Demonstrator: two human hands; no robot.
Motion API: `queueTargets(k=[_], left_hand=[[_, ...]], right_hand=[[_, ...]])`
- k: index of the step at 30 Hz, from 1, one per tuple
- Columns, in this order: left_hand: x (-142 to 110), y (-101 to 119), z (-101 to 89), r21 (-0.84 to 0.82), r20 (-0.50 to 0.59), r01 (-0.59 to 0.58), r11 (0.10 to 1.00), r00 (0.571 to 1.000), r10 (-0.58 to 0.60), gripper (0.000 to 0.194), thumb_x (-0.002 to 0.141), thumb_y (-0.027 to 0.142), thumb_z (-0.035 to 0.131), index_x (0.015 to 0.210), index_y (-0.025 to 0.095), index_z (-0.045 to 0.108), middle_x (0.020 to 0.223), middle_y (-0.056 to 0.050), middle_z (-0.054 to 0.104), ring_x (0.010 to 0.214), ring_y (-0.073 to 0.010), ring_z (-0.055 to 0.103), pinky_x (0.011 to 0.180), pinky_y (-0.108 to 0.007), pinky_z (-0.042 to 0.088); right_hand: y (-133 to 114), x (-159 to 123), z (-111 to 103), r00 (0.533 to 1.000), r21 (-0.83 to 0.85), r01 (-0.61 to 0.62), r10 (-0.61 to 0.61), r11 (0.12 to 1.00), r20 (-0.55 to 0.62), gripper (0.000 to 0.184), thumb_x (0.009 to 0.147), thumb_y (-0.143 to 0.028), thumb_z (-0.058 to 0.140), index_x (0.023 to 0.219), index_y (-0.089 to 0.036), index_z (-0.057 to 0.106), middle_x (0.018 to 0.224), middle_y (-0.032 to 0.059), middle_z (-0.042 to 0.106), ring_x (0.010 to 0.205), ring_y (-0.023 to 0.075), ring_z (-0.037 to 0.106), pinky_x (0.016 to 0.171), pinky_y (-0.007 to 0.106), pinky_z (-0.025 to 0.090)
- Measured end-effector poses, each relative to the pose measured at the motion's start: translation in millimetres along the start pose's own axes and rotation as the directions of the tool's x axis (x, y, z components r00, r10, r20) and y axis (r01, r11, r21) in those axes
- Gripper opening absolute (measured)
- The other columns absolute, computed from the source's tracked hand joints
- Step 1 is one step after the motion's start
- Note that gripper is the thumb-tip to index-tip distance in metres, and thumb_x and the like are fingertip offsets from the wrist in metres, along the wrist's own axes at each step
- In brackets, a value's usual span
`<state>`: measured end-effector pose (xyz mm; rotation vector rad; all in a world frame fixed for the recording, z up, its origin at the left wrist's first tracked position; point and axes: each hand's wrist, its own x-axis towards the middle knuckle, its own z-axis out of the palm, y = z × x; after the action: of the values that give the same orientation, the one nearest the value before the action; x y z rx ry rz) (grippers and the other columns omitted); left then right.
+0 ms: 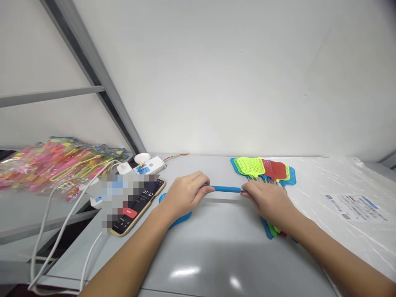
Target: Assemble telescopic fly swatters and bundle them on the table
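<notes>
Left hand: there it is, curled closed around the near end of a blue plastic fly swatter, with the blue mesh head showing beneath the hand.
Right hand: in tight on the far end of that same handle, a narrow pinch, resting over the neighbouring swatters.
Swatter position: stretched level between both hands, dead centre of the frame, low over the grey table.
Fanned stack: green, red and blue fly swatters, heads pointing away, upper right of the hands.
Left of the hands: a smartphone showing 07:22, partly blurred.
Upper left: a cellophane bag of pink and yellow toys.
Far right: a clear plastic sheet.
</notes>
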<state>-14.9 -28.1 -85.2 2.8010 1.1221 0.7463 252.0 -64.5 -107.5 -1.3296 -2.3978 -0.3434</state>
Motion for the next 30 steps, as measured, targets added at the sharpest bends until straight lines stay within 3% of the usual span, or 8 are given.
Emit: queueTargets(k=[3,7,11,18,26,30], left_hand=[[0.5,6.5,4.2,-0.055,0.003,0.034,0.998,0.999,-0.034,0.037,0.101,0.04,0.028,0.081,0.02,0.052,0.072,0.001,0.056,0.06,-0.0132,0.049,0.057,-0.025,0.035],[-0.5,14.7,13.4,-0.088,-0.107,0.123,0.988,0.985,-0.133,0.041,0.1,0.044,0.023,0.072,0.021,0.043,0.064,0.002,0.046,0.054,-0.0134,0.041,0.053,-0.027,0.03],[-2.3,18.8,18.3,-0.248,-0.13,0.189,0.95,0.965,-0.226,0.037,0.099,0.04,0.028,0.069,0.022,0.037,0.062,0.003,0.041,0.055,-0.0132,0.038,0.055,-0.027,0.03],[-2.9,25.7,17.4,-0.489,-0.135,0.147,0.86,0.961,-0.241,0.032,0.099,0.038,0.031,0.074,0.021,0.04,0.065,0.003,0.041,0.059,-0.0121,0.039,0.058,-0.026,0.033],[-0.4,30.9,16.2,-0.512,-0.152,0.152,0.846,0.953,-0.263,0.036,0.098,0.038,0.034,0.066,0.021,0.033,0.062,0.004,0.035,0.058,-0.0113,0.034,0.055,-0.026,0.03],[-0.9,29.5,18.7,-0.484,-0.113,0.171,0.858,0.96,-0.255,0.038,0.098,0.04,0.036,0.065,0.021,0.033,0.061,0.005,0.035,0.057,-0.0107,0.035,0.055,-0.025,0.03]], right_hand=[[1.3,0.4,-1.3,1.0,0.034,0.003,-0.003,0.999,-0.002,0.023,0.101,-0.03,0.038,0.088,-0.021,0.054,0.075,0.001,0.063,0.063,0.0153,0.054,0.051,0.026,0.024],[1.0,-0.4,-2.3,0.999,0.096,0.033,-0.031,0.995,-0.022,0.022,0.101,-0.029,0.037,0.089,-0.02,0.054,0.075,0.0011,0.063,0.064,0.0148,0.056,0.052,0.026,0.027],[2.1,-1.6,-3.1,0.998,0.124,0.041,-0.036,0.991,-0.041,0.022,0.1,-0.029,0.038,0.088,-0.021,0.054,0.074,0.0012,0.063,0.063,0.0144,0.057,0.052,0.026,0.028],[5.1,-1.1,-4.0,0.999,0.152,0.012,-0.007,0.988,-0.033,0.022,0.1,-0.029,0.037,0.088,-0.021,0.054,0.072,0.0007,0.063,0.062,0.0149,0.057,0.051,0.025,0.032],[5.6,-2.2,-0.1,1.0,0.186,0.026,-0.023,0.982,-0.02,0.022,0.1,-0.028,0.037,0.089,-0.021,0.055,0.072,0.0007,0.061,0.061,0.015,0.056,0.052,0.025,0.034],[6.3,-1.5,0.7,0.999,0.158,0.038,-0.035,0.987,-0.021,0.02,0.099,-0.027,0.039,0.094,-0.02,0.057,0.079,0.0038,0.063,0.067,0.0181,0.055,0.06,0.029,0.038]])
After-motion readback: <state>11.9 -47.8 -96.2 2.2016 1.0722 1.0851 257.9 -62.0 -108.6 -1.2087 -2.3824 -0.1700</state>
